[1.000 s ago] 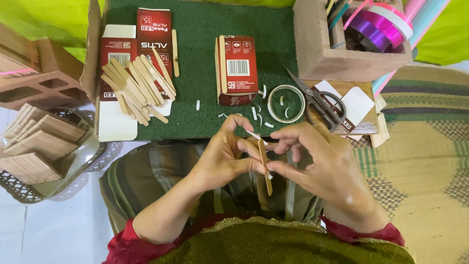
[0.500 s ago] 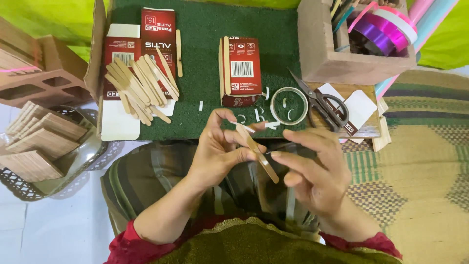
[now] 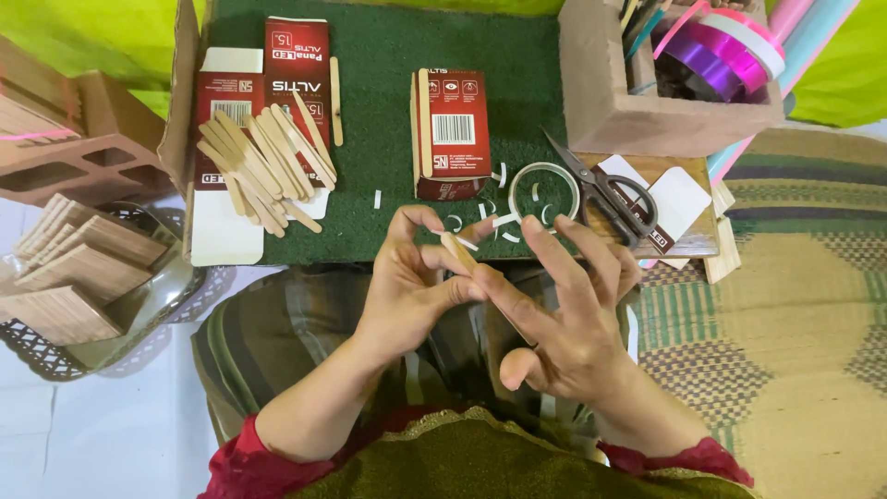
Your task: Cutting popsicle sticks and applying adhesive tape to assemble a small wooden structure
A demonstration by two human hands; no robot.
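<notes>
A wooden stick [image 3: 458,249] sits near the middle of the frame, just below the edge of the green mat [image 3: 370,120]. Only its upper part shows; its long axis runs diagonally, the visible tip pointing to the upper left and the rest slanting down to the lower right, where it disappears between the fingers. The left hand [image 3: 416,286] is closed on it, pinching it between thumb and fingertips. The right hand [image 3: 564,314] is spread, its fingers fanned out and straight, the forefinger laid against the stick's lower part; whether it actually grips the stick cannot be told.

Just above the hands, small white scraps lie on the mat beside a clear tape roll [image 3: 543,192], and a pair of scissors [image 3: 605,189] lies to the right of the roll, blades pointing to the upper left. A red box [image 3: 453,134] rests above centre with one stick along its left edge. In the upper left a pile of sticks [image 3: 263,171] lies fanned over flattened red-and-white cartons. A cardboard box [image 3: 601,102] with ribbon rolls stands in the upper right. At the far left, a basket [image 3: 55,346] holds panels made of sticks.
</notes>
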